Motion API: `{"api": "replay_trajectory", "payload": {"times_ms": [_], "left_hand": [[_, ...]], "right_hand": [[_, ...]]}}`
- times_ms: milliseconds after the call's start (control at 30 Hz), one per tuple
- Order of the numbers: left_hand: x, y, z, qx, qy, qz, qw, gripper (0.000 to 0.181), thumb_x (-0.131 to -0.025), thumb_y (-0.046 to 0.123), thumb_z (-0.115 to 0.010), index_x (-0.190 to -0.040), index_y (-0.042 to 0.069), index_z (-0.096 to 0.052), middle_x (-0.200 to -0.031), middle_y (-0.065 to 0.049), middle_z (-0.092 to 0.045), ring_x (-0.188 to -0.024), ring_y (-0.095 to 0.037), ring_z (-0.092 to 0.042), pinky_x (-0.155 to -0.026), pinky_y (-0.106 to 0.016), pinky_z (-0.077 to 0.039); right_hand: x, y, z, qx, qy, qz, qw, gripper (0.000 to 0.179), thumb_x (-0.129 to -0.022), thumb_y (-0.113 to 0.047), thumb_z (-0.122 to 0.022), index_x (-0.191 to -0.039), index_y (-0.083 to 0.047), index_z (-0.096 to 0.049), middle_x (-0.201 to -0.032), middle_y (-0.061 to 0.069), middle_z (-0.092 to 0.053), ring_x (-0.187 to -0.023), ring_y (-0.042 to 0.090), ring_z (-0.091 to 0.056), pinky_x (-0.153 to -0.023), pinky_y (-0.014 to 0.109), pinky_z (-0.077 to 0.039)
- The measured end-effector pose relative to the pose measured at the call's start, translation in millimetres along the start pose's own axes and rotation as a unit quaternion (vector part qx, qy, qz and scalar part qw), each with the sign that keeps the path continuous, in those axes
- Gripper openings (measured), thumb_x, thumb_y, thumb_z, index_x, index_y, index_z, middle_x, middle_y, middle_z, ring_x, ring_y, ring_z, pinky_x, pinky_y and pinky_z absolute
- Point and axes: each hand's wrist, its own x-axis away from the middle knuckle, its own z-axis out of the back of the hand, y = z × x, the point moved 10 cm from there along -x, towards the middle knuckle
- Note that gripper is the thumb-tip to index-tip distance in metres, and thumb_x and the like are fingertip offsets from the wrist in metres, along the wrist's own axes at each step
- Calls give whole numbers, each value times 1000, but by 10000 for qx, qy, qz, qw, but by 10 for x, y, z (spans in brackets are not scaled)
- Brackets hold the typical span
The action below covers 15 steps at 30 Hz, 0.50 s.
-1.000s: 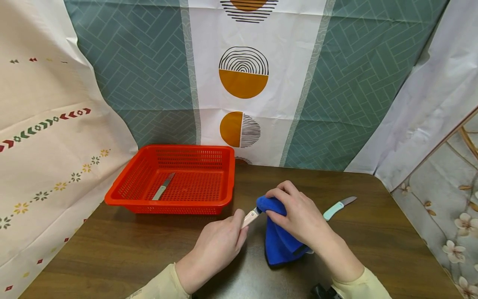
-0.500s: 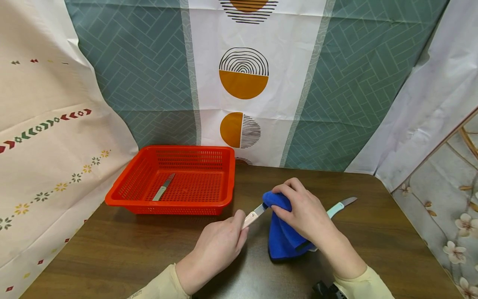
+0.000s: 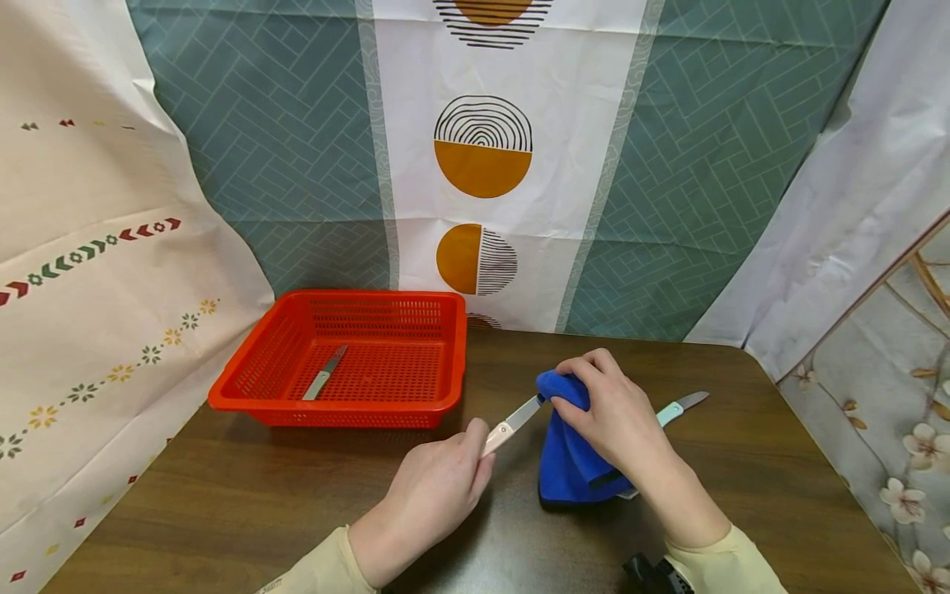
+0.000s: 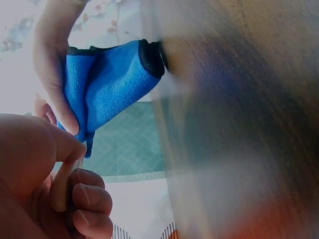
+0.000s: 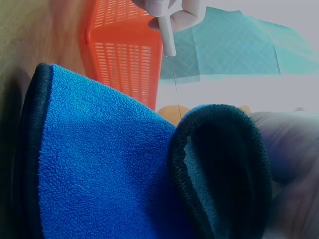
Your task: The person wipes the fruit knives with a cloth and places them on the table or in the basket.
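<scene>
The person's left hand curls its fingers round a cream-handled, metal-bladed knife above the brown wood-grain table, while the right hand pinches a black-edged blue fleecy cloth between thumb and fingers at the blade's tip. Toward the far right corner lies a mint-handled knife; at the far left edge, a red plastic lattice basket holds a grey-green-handled knife.

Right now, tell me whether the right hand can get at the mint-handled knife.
Probably not yet: the right hand holds the blue cloth. Freed, it likely could: the mint-handled knife lies close by on the table.
</scene>
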Motion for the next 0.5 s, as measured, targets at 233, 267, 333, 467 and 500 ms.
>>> {"api": "replay_trajectory", "payload": {"times_ms": [233,267,333,467,500], "left_hand": [[10,-4,11,-4,126,-8,9999,30,-100,23,-79,-97,13,-51,-67,6,-47,-48,-11,-41,-42,-30,-30],[13,-7,13,-1,157,7,9999,29,-100,22,-79,-97,13,-52,-69,5,-47,-48,-11,-40,-43,-30,-30],[22,-11,20,-24,221,29,9997,27,-100,22,-79,-98,13,-54,-72,4,-47,-49,-12,-40,-43,-29,-31],[36,-20,27,-116,366,46,9993,23,-100,22,-79,-98,12,-59,-78,1,-46,-51,-13,-41,-43,-29,-32],[39,-22,28,-129,403,47,9991,22,-101,22,-79,-98,12,-60,-78,0,-46,-51,-13,-41,-43,-29,-33]], "right_hand": [[5,40,41,-1,8,-224,9997,37,-98,-23,-84,-133,-15,-74,-126,14,-61,-103,36,-70,-84,60,-61],[6,37,47,-3,10,-230,9997,37,-99,-23,-84,-133,-15,-74,-126,14,-61,-103,36,-70,-84,60,-61],[10,29,61,-26,19,-232,9997,37,-99,-23,-84,-133,-15,-74,-126,14,-61,-103,36,-70,-84,60,-61],[18,11,95,-49,58,-227,9997,37,-99,-23,-84,-133,-15,-74,-126,14,-61,-102,35,-70,-83,60,-61],[20,7,100,-49,59,-228,9997,37,-99,-23,-84,-133,-15,-74,-126,14,-61,-102,35,-70,-83,60,-61]]}}
